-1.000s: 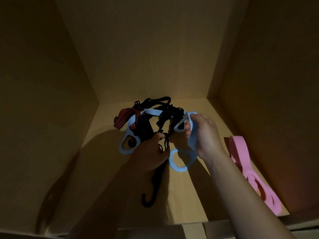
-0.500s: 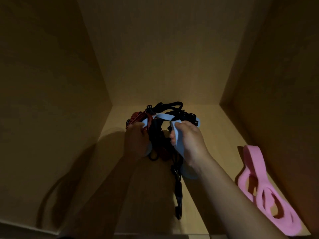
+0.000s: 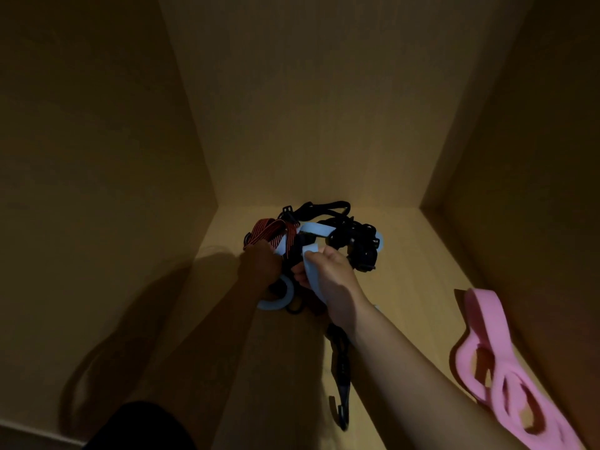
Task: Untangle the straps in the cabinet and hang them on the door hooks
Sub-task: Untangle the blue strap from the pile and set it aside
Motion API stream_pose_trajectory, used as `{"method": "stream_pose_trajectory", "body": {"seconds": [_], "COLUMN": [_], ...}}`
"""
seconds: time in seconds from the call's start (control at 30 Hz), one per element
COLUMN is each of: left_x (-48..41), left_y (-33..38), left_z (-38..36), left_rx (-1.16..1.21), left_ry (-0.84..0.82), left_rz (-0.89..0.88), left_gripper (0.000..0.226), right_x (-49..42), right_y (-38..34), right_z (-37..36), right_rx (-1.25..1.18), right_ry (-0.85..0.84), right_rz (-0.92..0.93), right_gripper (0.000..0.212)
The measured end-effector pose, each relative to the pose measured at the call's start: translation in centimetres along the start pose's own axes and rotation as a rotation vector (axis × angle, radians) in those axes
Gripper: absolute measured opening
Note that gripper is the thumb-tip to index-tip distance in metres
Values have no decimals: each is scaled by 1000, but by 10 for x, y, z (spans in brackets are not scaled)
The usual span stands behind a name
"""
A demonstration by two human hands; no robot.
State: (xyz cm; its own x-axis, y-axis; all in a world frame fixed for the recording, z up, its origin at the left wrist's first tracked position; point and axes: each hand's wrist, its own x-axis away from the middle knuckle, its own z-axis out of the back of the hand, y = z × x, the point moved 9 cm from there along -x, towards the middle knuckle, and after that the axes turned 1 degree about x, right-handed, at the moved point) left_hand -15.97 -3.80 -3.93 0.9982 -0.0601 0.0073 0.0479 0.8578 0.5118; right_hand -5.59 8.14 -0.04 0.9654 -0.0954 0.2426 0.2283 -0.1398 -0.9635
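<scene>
Untangling: step in hand, judged from the clump sitting between both hands; nothing is hung yet, and no door hooks are in view.
Tangle (image 3: 328, 241): one knot of straps on the cabinet floor (image 3: 406, 271), near the back wall, left of centre.
Blue strap (image 3: 313, 229): wide, pale; it arcs over the top of the knot, and one loop of it shows below the left hand.
Red strap (image 3: 276, 233): striped, at the knot's left edge, just above the left hand.
Black straps (image 3: 357, 245): buckled webbing, the bulk of the knot's right and rear.
Hook cord (image 3: 341, 368): black, trails from under the right wrist toward the camera, ends in a hook lying on the floor.
Left hand (image 3: 259, 264): closed on the left side of the knot, beside the red strap; dim light, so I cannot tell which strand it grips.
Right hand (image 3: 328, 274): fingers curled, pinching a fold of the blue strap, thumb side up.
Pink strap (image 3: 506, 358): lies free on the floor at the right wall, well apart from both hands, not in the knot.
Next move (judgement): the left hand anchors the knot while the right hand draws the blue strap out through the black loops.
Risk (judgement): a buckle may snag the blue strap, and pulling hard would tighten the knot.
</scene>
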Motion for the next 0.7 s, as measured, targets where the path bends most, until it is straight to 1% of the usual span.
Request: {"method": "stream_pose_trajectory", "body": {"seconds": [0.03, 0.1, 0.13, 0.17, 0.2, 0.23, 0.27, 0.3, 0.33, 0.37, 0.43, 0.47, 0.5, 0.57, 0.6, 0.67, 0.7], "left_x": [-1, 7, 10, 10, 14, 14, 16, 25, 34, 38, 34, 35, 33, 34, 36, 37, 39], "left_y": [3, 22, 35, 46, 52, 57, 63, 74, 84, 87, 81, 80, 79, 80, 83, 85, 86], "left_z": [0, 11, 21, 34, 47, 60, 75, 86, 98, 107, 94, 88, 86, 92, 97, 107, 113], "left_rx": [-14, -42, -50, -140, -84, -38, 123, 193, 308, 441, 761, 849, 907, 951, 935, 858, 805], "left_ry": [-18, -25, 4, 94, 127, 251, 287, 319, 327, 351, 148, 85, 66, 61, 62, 76, 101], "left_rz": [-41, -133, -187, -270, -260, -333, -381, -455, -479, -450, -196, -114, -80, -37, -35, -75, -98], "left_gripper": [39, 20, 12, 14, 28, 36, 36, 31, 29, 29, 34, 37, 41, 44, 45, 42, 37], "right_x": [0, -1, -2, -3, -5, -6, -8, -10, -11, -11, -13, -13, -15, -17, -17, -14, -12], "right_y": [1, 2, 2, 3, 3, 2, -1, -3, -7, -11, -17, -20, -23, -34, -42, -54, -59], "right_z": [-1, 0, 0, 1, 2, 2, 2, 2, 2, 2, 2, 2, 3, 2, 2, 5, 4], "right_rx": [-3, -7, -13, -30, -58, -97, -145, -192, -226, -242, -242, -235, -225, -210, -198, -163, -153], "right_ry": [-3, 5, 14, 27, 39, 45, 42, 35, 29, 22, 12, 8, 1, -22, -22, -1, -7], "right_rz": [-8, -32, -48, -67, -83, -92, -96, -95, -94, -97, -115, -125, -124, -69, -21, 45, 65], "right_gripper": [20, 21, 22, 23, 23, 22, 21, 23, 26, 28, 32, 33, 34, 38, 41, 44, 41]}}
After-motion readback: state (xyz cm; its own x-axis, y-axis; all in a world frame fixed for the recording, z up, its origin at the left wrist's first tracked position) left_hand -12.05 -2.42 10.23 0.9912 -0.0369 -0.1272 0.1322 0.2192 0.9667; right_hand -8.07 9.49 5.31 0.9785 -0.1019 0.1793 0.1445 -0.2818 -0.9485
